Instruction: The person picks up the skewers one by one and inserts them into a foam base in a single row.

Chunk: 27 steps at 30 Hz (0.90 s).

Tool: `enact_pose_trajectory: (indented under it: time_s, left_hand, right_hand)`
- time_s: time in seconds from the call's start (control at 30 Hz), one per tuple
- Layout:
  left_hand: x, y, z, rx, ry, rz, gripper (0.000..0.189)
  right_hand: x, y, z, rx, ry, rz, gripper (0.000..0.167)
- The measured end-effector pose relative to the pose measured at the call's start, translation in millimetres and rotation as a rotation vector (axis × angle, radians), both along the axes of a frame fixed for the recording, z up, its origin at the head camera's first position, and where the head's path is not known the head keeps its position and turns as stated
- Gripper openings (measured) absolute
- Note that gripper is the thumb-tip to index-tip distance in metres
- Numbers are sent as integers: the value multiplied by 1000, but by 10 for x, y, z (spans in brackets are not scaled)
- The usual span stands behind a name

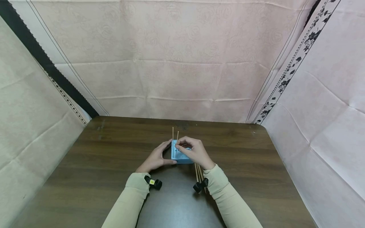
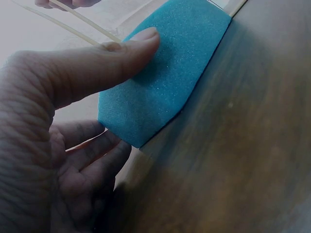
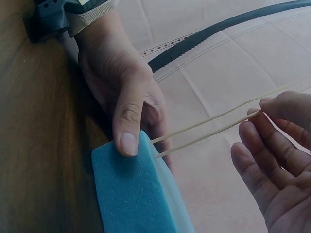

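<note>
A blue foam block [image 1: 183, 161] sits on the table, with two thin wooden skewers [image 3: 189, 125] standing up from its top near the left end. My left hand [image 1: 156, 157] holds that end of the block. Its thumb [image 2: 131, 53] lies on the near face, and the other fingers are around the left side. Over the block, my right hand [image 1: 196, 150] pinches one skewer [image 3: 209, 133] between thumb and fingertips, partway up. In the right wrist view the lower end of this skewer meets the block's top. The other skewer rises just behind it.
Several loose skewers [image 1: 197, 173] lie on the brown wooden table [image 1: 114, 177], beneath the right wrist and in front of the block. Pale patterned cloth [image 1: 176, 79] hangs behind the table and along both sides. Each wrist wears a small black camera [image 1: 156, 184].
</note>
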State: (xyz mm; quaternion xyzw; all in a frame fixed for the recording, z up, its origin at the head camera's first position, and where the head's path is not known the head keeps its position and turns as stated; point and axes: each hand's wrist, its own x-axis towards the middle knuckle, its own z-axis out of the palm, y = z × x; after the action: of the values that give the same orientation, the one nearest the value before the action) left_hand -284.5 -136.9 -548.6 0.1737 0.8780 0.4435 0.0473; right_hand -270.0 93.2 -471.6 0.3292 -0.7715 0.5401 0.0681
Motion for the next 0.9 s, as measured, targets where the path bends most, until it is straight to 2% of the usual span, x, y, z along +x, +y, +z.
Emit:
enact_pose_trajectory:
  time_s: [0.37,0.57,0.9]
  left_hand:
    - [-8,-7,10,4,3,-8,109]
    - [-5,-7,0,3,4,-9,108]
    - [1,-15,-11,9,15,-17,108]
  right_hand:
    - [-7,-27,64,-19,39,3,9]
    - [-5,-47,48,-22,20,-1,9]
    - [-18,-104,5,-18,77,10,18]
